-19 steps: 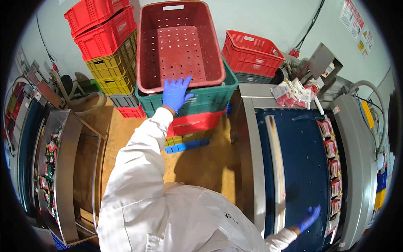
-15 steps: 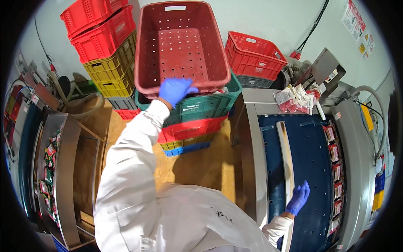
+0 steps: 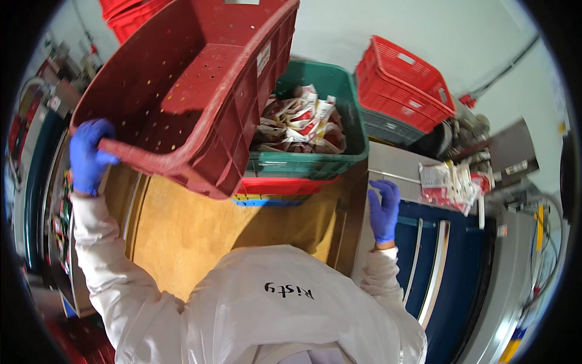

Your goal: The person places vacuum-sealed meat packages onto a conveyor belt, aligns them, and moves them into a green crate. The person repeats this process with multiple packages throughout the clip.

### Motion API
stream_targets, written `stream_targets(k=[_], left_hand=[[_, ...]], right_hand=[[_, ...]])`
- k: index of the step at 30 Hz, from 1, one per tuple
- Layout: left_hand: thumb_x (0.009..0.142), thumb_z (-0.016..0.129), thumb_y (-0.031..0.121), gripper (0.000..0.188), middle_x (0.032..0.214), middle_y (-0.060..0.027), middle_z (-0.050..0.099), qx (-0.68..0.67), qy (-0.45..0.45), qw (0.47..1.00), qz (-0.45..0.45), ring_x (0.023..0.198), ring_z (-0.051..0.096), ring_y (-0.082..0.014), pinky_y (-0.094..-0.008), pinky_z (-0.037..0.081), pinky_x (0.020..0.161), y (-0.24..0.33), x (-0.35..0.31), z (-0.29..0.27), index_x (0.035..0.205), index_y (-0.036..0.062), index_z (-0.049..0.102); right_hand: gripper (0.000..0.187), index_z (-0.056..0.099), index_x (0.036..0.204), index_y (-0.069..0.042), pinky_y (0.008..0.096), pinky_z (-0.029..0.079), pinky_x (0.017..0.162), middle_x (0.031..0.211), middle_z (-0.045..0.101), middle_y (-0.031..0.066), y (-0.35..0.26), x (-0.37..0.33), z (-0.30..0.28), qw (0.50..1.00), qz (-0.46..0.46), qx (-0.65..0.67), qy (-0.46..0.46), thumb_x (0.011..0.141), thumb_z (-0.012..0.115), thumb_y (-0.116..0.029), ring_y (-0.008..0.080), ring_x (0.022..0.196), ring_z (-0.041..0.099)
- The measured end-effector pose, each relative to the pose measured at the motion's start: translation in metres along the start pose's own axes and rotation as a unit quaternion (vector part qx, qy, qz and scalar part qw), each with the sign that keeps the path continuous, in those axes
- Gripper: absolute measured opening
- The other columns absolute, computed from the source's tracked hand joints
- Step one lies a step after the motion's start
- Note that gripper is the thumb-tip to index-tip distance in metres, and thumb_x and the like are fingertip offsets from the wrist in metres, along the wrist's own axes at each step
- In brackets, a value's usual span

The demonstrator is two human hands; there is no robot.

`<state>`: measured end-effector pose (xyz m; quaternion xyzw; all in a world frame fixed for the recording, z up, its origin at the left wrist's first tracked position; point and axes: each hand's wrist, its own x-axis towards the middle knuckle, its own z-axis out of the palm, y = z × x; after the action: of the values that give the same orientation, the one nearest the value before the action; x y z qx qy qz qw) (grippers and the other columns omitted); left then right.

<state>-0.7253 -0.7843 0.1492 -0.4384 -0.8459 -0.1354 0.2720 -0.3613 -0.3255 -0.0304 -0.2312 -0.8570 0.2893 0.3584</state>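
Note:
A dark red perforated crate [image 3: 200, 73] hangs tilted at the left, with nothing in it. My left hand [image 3: 90, 156], in a blue glove, is closed on its near rim. Behind and to the right of it, a green crate [image 3: 303, 162] tops a stack and holds many white and red sealed packets [image 3: 306, 118]. The red crate hides part of the green one's left side. My right hand [image 3: 383, 209], also blue-gloved, is raised beside the metal machine edge, fingers apart, touching nothing.
On the right stands a machine with a dark blue belt [image 3: 448, 267] and a pale bar [image 3: 436, 273] across it. Loose packets [image 3: 451, 182] lie on its metal top. Bright red crates [image 3: 403, 85] stand behind. At the left is a metal trough [image 3: 66, 236] with packets.
My left hand has pulled the dark red crate off the green one and leftward, uncovering the packets. My right hand has moved from over the belt to the machine's near-left edge.

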Motion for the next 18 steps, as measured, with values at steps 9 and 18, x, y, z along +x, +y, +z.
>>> stream_targets(k=[9, 18], left_hand=[[0.088, 0.056, 0.058, 0.054, 0.075, -0.0036, 0.059, -0.297, 0.045, 0.855, -0.422, 0.067, 0.055, -0.0105, -0.0247, 0.044, 0.056, 0.052, -0.165, -0.052, 0.093, 0.0045, 0.056], [0.091, 0.06, 0.048, 0.04, 0.058, 0.0031, 0.047, -0.39, 0.139, 0.576, -0.705, 0.046, 0.043, -0.0072, -0.0244, 0.035, 0.041, -0.102, -0.224, 0.223, 0.074, 0.012, 0.053]], right_hand=[[0.045, 0.07, 0.097, -0.016, 0.04, 0.045, 0.083, 0.091, 0.064, 0.0057, -0.047, 0.078, 0.133, 0.955, -0.135, -0.183, -0.192, 0.061, 0.08, -0.041, 0.0263, 0.089, 0.061], [0.033, 0.071, 0.081, -0.012, 0.0361, 0.048, 0.059, 0.07, 0.062, 0.0066, -0.039, 0.102, 0.149, 0.95, -0.143, -0.154, -0.229, 0.055, 0.083, -0.03, 0.0265, 0.064, 0.061]])
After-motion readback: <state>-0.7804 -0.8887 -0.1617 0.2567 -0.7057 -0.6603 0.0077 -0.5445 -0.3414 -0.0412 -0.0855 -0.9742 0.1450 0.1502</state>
